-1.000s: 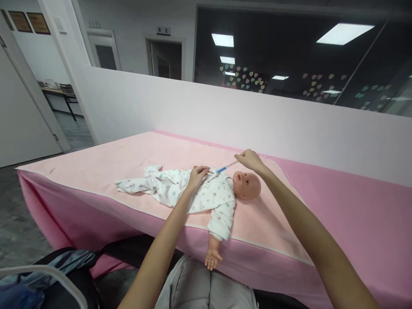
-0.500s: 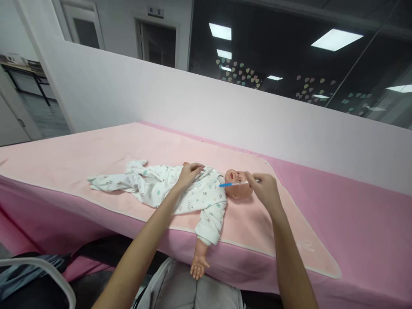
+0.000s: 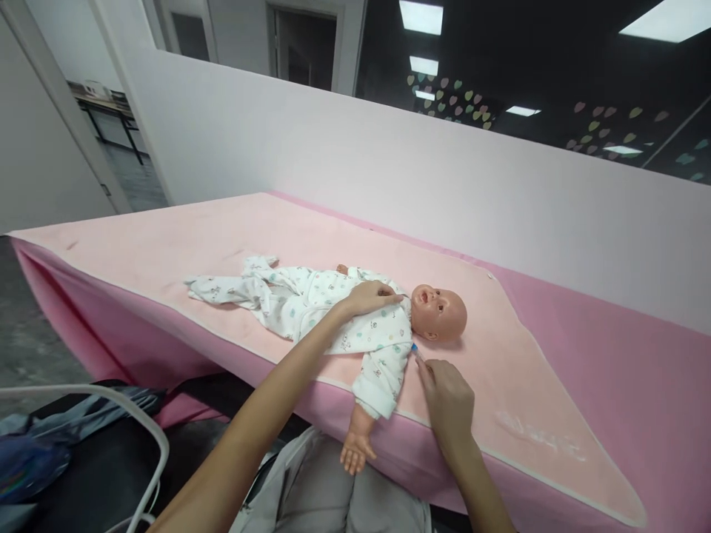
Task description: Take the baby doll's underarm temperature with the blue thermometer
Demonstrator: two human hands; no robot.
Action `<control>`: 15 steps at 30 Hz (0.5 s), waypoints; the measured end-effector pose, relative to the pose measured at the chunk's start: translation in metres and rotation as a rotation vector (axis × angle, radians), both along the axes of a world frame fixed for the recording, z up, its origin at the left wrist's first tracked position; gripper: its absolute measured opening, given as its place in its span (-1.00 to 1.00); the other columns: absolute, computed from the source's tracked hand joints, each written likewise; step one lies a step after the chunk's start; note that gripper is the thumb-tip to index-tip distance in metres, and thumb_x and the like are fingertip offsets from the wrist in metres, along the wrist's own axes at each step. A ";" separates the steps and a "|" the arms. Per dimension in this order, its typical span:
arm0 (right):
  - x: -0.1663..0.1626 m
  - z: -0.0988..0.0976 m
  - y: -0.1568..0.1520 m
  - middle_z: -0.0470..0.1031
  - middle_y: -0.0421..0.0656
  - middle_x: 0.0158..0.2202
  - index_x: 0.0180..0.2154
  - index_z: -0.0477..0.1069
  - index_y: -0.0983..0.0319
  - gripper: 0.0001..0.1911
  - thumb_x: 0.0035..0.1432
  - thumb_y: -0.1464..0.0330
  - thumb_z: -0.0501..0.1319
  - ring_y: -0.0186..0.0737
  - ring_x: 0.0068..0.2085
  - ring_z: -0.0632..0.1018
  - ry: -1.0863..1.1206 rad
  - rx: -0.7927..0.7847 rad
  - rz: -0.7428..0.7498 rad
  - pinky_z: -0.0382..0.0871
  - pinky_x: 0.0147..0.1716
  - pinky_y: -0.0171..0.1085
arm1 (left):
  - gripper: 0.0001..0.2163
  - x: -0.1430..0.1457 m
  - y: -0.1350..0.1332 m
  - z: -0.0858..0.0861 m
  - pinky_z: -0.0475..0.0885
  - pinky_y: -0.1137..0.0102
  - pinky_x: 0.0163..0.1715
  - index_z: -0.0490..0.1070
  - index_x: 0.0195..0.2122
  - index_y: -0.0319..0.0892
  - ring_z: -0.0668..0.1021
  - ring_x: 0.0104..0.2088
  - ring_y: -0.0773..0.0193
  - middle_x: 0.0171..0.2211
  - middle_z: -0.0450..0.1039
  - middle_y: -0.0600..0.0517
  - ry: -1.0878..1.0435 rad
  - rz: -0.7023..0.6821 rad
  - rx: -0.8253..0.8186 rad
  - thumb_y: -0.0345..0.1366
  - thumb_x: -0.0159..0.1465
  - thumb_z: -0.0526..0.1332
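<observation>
While the left hand, finger closure unclear, rests on the white-clad, bald plastic doll, the right hand pinches a slim blue-tipped stick beside its shoulder. Apparent step: positioning; next calls for steady aim

Bare hands, bare forearms, light grey clothing

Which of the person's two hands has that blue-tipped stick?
The right hand: it pinches the blue-tipped stick beside the near shoulder of the doll. The left hand is at the doll's chest instead.
</observation>
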State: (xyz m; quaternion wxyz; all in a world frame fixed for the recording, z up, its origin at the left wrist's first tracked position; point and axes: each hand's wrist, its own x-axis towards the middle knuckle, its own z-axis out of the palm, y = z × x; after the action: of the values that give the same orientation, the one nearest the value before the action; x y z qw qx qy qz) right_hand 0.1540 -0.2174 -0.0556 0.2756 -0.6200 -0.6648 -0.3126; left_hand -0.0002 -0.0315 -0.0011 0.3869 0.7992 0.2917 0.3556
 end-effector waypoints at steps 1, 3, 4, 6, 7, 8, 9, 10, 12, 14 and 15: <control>-0.001 -0.003 0.005 0.38 -0.15 -0.62 -0.57 0.33 0.20 -0.67 0.23 0.37 0.01 -0.25 -0.53 0.42 -0.001 -0.054 -0.024 0.13 -0.54 -0.29 | -0.76 -0.001 0.001 -0.002 0.24 0.44 -0.49 0.55 -0.49 -0.17 0.44 -0.46 0.24 -0.52 0.50 0.02 0.004 -0.033 -0.008 -0.10 0.01 0.26; -0.002 -0.005 0.015 0.37 -0.13 -0.63 -0.60 0.31 0.20 -0.63 0.23 0.37 -0.02 -0.23 -0.55 0.41 -0.002 -0.142 -0.061 0.10 -0.57 -0.29 | -0.77 -0.004 0.002 -0.002 0.26 0.44 -0.48 0.56 -0.45 -0.20 0.45 -0.46 0.25 -0.50 0.50 0.00 0.000 -0.096 -0.034 -0.13 0.01 0.26; -0.003 -0.002 0.019 0.39 -0.12 -0.62 -0.60 0.32 0.20 -0.63 0.23 0.38 -0.02 -0.22 -0.53 0.41 -0.001 -0.171 -0.074 0.09 -0.57 -0.29 | -0.76 -0.006 0.002 -0.002 0.27 0.44 -0.48 0.56 -0.43 -0.22 0.45 -0.46 0.26 -0.50 0.50 -0.01 -0.010 -0.120 -0.049 -0.15 0.01 0.27; -0.004 0.010 0.027 0.43 -0.09 -0.58 -0.59 0.35 0.21 -0.65 0.21 0.39 0.00 -0.21 -0.49 0.43 0.017 -0.199 -0.092 0.10 -0.55 -0.30 | -0.76 -0.009 0.001 0.001 0.28 0.45 -0.49 0.56 -0.40 -0.24 0.46 -0.47 0.28 -0.47 0.52 -0.03 -0.033 -0.163 -0.074 -0.17 0.02 0.27; -0.005 0.019 0.031 0.44 -0.08 -0.56 -0.58 0.37 0.22 -0.66 0.20 0.38 0.00 -0.21 -0.47 0.43 0.043 -0.195 -0.092 0.11 -0.54 -0.30 | -0.76 -0.010 0.001 0.002 0.28 0.45 -0.49 0.56 -0.38 -0.25 0.45 -0.47 0.29 -0.46 0.52 -0.04 -0.044 -0.180 -0.082 -0.17 0.02 0.28; -0.008 0.030 0.037 0.45 -0.08 -0.54 -0.56 0.39 0.23 -0.67 0.19 0.38 0.00 -0.21 -0.45 0.44 0.081 -0.181 -0.077 0.12 -0.52 -0.30 | -0.75 -0.012 0.000 0.003 0.28 0.45 -0.50 0.56 -0.36 -0.26 0.45 -0.48 0.29 -0.46 0.52 -0.04 -0.050 -0.192 -0.090 -0.18 0.02 0.28; -0.011 0.042 0.044 0.45 -0.08 -0.54 -0.54 0.41 0.24 -0.67 0.19 0.37 0.00 -0.22 -0.45 0.43 0.133 -0.160 -0.046 0.13 -0.50 -0.30 | -0.74 -0.013 -0.001 0.004 0.27 0.45 -0.51 0.56 -0.33 -0.26 0.45 -0.49 0.29 -0.46 0.52 -0.04 -0.053 -0.202 -0.098 -0.19 0.02 0.29; -0.016 0.052 0.052 0.46 -0.09 -0.52 -0.51 0.42 0.24 -0.68 0.20 0.36 -0.01 -0.22 -0.44 0.43 0.190 -0.138 0.004 0.16 -0.48 -0.30 | -0.72 -0.014 -0.002 0.005 0.27 0.44 -0.52 0.55 -0.31 -0.26 0.44 -0.49 0.29 -0.47 0.51 -0.04 -0.059 -0.209 -0.111 -0.19 0.02 0.29; -0.027 0.066 0.074 0.45 -0.11 -0.51 -0.49 0.42 0.24 -0.66 0.20 0.37 -0.04 -0.22 -0.39 0.44 0.292 -0.095 0.134 0.23 -0.36 -0.29 | -0.71 -0.016 -0.003 0.005 0.30 0.43 -0.49 0.55 -0.28 -0.26 0.46 -0.46 0.26 -0.46 0.51 -0.04 -0.093 -0.218 -0.148 -0.20 0.00 0.30; -0.038 0.068 0.098 0.48 -0.10 -0.37 -0.37 0.43 0.24 -0.71 0.19 0.40 -0.05 -0.22 -0.29 0.46 0.409 -0.062 0.289 0.27 -0.26 -0.27 | -0.74 -0.016 -0.004 0.005 0.34 0.41 -0.40 0.54 -0.30 -0.26 0.48 -0.37 0.22 -0.40 0.52 -0.05 -0.162 -0.228 -0.191 -0.23 0.00 0.30; -0.042 0.064 0.109 0.47 -0.07 -0.28 -0.28 0.42 0.25 -0.71 0.18 0.41 -0.07 -0.21 -0.23 0.45 0.472 -0.021 0.354 0.29 -0.22 -0.27 | -0.76 -0.016 -0.005 0.004 0.35 0.40 -0.35 0.54 -0.32 -0.26 0.49 -0.34 0.20 -0.37 0.52 -0.06 -0.199 -0.230 -0.215 -0.25 0.00 0.29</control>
State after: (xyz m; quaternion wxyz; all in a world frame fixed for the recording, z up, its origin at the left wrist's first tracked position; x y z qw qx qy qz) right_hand 0.1115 -0.1082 0.0081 0.4663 -0.5527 -0.6835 -0.0999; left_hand -0.0165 -0.0362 0.0033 0.5350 0.7424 0.1948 0.3530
